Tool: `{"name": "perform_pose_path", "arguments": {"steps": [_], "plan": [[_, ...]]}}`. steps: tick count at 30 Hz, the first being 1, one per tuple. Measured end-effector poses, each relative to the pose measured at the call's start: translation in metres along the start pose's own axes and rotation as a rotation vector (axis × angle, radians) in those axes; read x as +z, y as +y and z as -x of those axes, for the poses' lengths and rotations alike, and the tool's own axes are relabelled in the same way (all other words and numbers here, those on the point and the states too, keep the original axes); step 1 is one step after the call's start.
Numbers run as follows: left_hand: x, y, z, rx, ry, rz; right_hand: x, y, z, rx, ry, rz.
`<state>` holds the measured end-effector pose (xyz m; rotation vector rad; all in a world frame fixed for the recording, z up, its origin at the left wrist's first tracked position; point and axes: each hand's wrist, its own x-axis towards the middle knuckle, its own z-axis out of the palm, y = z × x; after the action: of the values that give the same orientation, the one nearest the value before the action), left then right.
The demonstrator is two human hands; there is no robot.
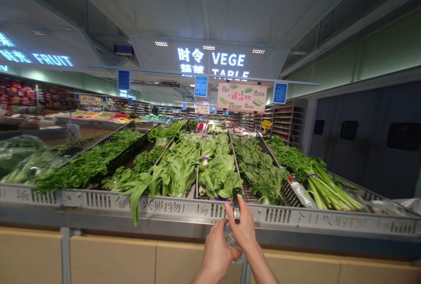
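A clear spray bottle (231, 239) with a black head is held in front of the vegetable stand. My left hand (215, 249) wraps round its clear body from the left. At the top, my right hand (246, 227) is closed on the black head, which points up and away. Much of the bottle is hidden behind my fingers. Just beyond the hands lie leafy lettuce heads (222, 172) with purple bands at their stems. Darker leafy greens (259, 165) fill the row to the right, and long-leaved greens (177, 165) the row to the left.
A grey slotted rail (158, 205) runs along the stand's front edge. Black dividers (126, 154) separate the rows. Celery-like stalks (332, 192) and a clear bottle with a red top (301, 192) lie at right. Bagged vegetables (29, 159) sit far left. Signs (242, 97) hang above.
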<state>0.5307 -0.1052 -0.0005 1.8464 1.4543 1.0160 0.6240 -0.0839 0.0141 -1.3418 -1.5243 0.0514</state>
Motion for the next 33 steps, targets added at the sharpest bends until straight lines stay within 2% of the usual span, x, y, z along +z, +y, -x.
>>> {"name": "perform_pose_path", "arguments": {"steps": [11, 18, 23, 29, 33], "plan": [[0.013, -0.011, 0.001, -0.025, -0.006, -0.024, 0.000, 0.012, 0.002, 0.023, -0.025, 0.091], [0.006, -0.006, -0.003, -0.012, 0.016, 0.001, 0.002, 0.006, -0.004, 0.018, -0.029, 0.072], [0.003, -0.006, -0.002, 0.000, 0.001, -0.016, 0.005, 0.008, 0.003, -0.003, 0.014, -0.020], [0.015, -0.020, -0.001, -0.019, -0.084, -0.095, 0.010, 0.025, 0.020, 0.055, -0.010, -0.032], [0.025, -0.027, 0.000, -0.016, -0.095, -0.111, 0.011, 0.035, 0.026, 0.092, -0.002, 0.007]]}}
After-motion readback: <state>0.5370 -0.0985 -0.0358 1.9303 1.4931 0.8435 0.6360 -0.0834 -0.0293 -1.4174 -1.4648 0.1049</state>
